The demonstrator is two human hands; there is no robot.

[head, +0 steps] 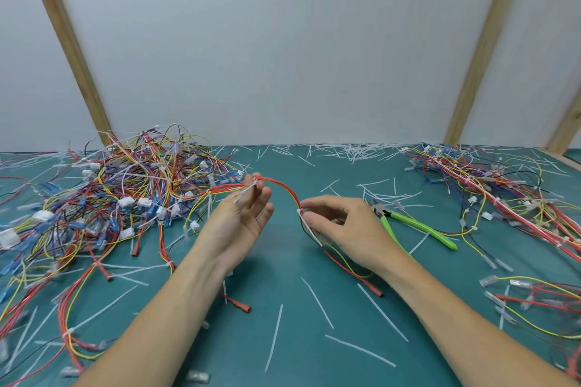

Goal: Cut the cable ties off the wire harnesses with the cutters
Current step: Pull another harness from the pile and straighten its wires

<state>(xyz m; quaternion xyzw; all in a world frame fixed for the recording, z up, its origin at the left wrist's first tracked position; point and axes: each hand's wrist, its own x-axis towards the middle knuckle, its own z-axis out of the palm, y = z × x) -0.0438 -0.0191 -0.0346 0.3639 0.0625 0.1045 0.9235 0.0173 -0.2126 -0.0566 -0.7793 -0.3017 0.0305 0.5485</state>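
Note:
A red, orange and yellow wire harness [281,187] arches above the green mat between both hands. My left hand [242,217], palm up, pinches it near a white cable tie [244,195] at its fingertips. My right hand [339,226] pinches the same harness lower down at another white cable tie [309,229]; the wires trail on under that hand to red terminals. The green-handled cutters [415,225] lie on the mat just right of my right hand, held by neither hand.
A big tangled heap of wire harnesses [125,195] fills the left of the green mat [292,302]. Another pile of harnesses [503,195] lies at the right. Several cut white tie pieces [317,302] are scattered over the mat. A white wall with wooden posts stands behind.

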